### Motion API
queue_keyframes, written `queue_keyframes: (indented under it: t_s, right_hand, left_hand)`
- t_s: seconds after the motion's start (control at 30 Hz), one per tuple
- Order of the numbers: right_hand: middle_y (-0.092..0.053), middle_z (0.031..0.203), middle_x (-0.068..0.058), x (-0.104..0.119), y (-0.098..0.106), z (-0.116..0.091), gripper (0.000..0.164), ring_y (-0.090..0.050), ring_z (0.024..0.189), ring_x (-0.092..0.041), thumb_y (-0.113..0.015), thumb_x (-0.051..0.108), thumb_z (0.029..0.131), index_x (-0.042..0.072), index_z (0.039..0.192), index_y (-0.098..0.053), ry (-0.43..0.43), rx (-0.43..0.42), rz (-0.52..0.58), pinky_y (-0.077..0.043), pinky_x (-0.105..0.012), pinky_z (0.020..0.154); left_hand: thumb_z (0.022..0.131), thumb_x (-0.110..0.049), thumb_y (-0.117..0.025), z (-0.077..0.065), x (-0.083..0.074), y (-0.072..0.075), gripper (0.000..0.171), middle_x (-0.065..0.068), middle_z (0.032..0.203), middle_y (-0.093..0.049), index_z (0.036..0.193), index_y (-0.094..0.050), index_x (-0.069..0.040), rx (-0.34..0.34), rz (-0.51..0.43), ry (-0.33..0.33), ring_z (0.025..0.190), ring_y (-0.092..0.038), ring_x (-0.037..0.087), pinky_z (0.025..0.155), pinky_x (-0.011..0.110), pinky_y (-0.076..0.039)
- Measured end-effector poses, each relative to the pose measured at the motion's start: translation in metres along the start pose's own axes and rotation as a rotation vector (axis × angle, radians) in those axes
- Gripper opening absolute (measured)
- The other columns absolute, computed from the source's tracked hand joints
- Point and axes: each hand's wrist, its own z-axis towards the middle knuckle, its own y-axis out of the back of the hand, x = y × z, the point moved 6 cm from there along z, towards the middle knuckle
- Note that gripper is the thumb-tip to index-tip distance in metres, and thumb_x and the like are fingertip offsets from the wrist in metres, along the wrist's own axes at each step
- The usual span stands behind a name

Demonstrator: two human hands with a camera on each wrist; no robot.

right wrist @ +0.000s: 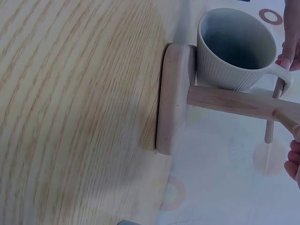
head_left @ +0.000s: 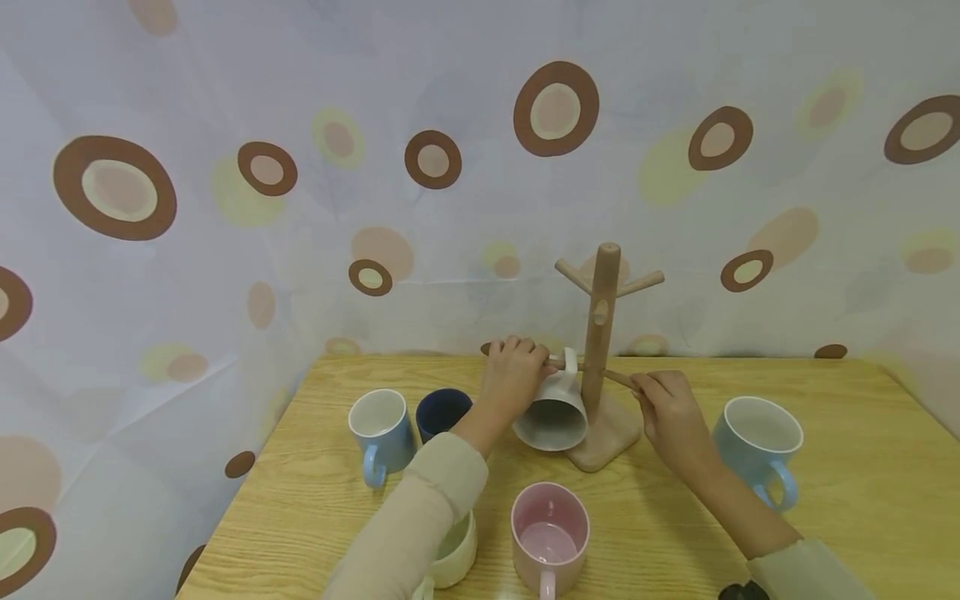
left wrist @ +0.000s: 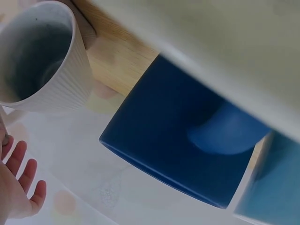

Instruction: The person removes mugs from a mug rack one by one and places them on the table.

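A wooden mug tree (head_left: 600,350) stands on the table, with a white ribbed mug (head_left: 555,412) hanging by its handle on a lower left peg. The mug's mouth faces the front. My left hand (head_left: 516,375) pinches the tip of that peg, just beyond the mug's handle; in the left wrist view its other fingers (left wrist: 28,173) are spread. On the opposite side, my right hand (head_left: 671,421) pinches the end of a lower right peg. The right wrist view shows the white mug (right wrist: 236,51) close beside the post (right wrist: 229,101), above the wooden base (right wrist: 176,98).
Left of the tree are a light blue mug (head_left: 382,433) and a dark blue mug (head_left: 442,408). Nearer stand a pale green mug (head_left: 457,558), partly behind the left sleeve, and a pink mug (head_left: 549,533). Another blue mug (head_left: 757,442) is at right. A patterned cloth (head_left: 480,200) hangs behind.
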Motion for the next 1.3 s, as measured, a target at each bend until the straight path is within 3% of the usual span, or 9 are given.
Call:
queue_keyframes:
  t_s: [0.4,0.67,0.97,1.3]
  right_hand:
    - [-0.056,0.08,-0.015,-0.006,-0.001,0.001,0.022,-0.051,0.076,-0.026,-0.066,-0.019,0.067,-0.009,0.086,-0.063,-0.035,0.033,-0.015,-0.038,-0.021,0.068]
    - [-0.056,0.081,-0.015,-0.008,0.0,0.002,0.021,-0.051,0.078,-0.027,-0.067,-0.017,0.067,-0.009,0.086,-0.064,-0.047,0.057,-0.035,-0.038,-0.02,0.068]
    - [-0.057,0.081,-0.017,-0.01,0.001,0.005,0.024,-0.052,0.079,-0.029,-0.067,-0.018,0.065,-0.01,0.086,-0.061,-0.003,0.107,-0.07,-0.044,-0.033,0.068]
    - [-0.057,0.078,-0.016,-0.016,0.003,0.007,0.025,-0.051,0.076,-0.028,-0.068,-0.018,0.063,-0.009,0.086,-0.06,0.027,0.116,-0.102,-0.046,-0.033,0.064]
  left_hand:
    - [0.086,-0.043,-0.051,-0.003,-0.003,0.004,0.024,-0.007,0.091,-0.065,0.09,-0.062,-0.023,-0.012,0.011,-0.009,0.086,-0.056,0.013,0.074,0.027,-0.042]
    - [0.084,-0.044,-0.054,-0.006,-0.006,0.008,0.025,-0.007,0.091,-0.066,0.089,-0.063,-0.021,-0.075,0.014,-0.036,0.083,-0.057,0.012,0.071,0.026,-0.044]
    - [0.085,-0.043,-0.055,-0.008,-0.01,0.009,0.025,-0.006,0.092,-0.066,0.089,-0.063,-0.02,-0.074,0.02,-0.036,0.086,-0.058,0.012,0.073,0.026,-0.044]
    - [0.082,-0.045,-0.058,-0.009,-0.017,0.01,0.025,-0.009,0.092,-0.067,0.084,-0.065,-0.021,-0.172,0.082,-0.092,0.085,-0.059,0.011,0.072,0.024,-0.044]
